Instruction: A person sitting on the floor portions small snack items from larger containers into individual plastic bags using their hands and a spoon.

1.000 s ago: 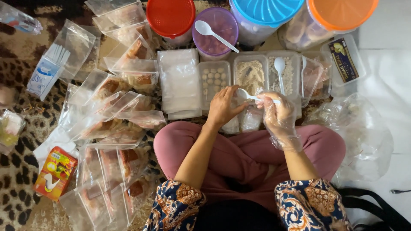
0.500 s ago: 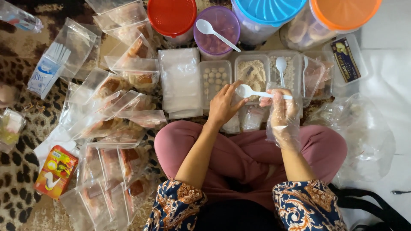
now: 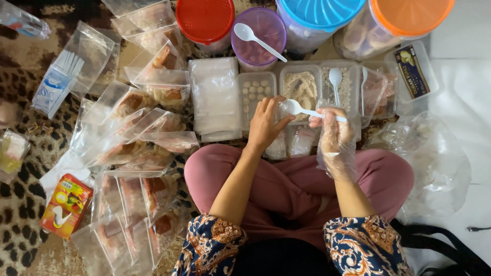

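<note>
My right hand (image 3: 335, 130), inside a loose clear plastic glove, grips the handle of a white plastic spoon (image 3: 299, 108). The spoon's bowl points left and hovers over a clear tray of pale crumbs (image 3: 300, 84). My left hand (image 3: 267, 122) is bare, with fingers resting by the spoon's bowl and on a small clear bag (image 3: 276, 147) at my knees. Beside the crumb tray is a tray of small pale balls (image 3: 255, 92), and another tray (image 3: 342, 92) with a second white spoon (image 3: 335, 79) in it.
Several filled clear bags (image 3: 135, 128) spread across the leopard-print mat on the left. A stack of unused bags (image 3: 215, 97) lies by the trays. Tubs with red (image 3: 204, 20), purple (image 3: 258, 33), blue (image 3: 319, 13) and orange (image 3: 409, 13) lids stand behind. A red carton (image 3: 66, 204) lies left.
The spoon has risen from the bag at my knees and now sits level over the crumb tray. My left hand stays at the bag.
</note>
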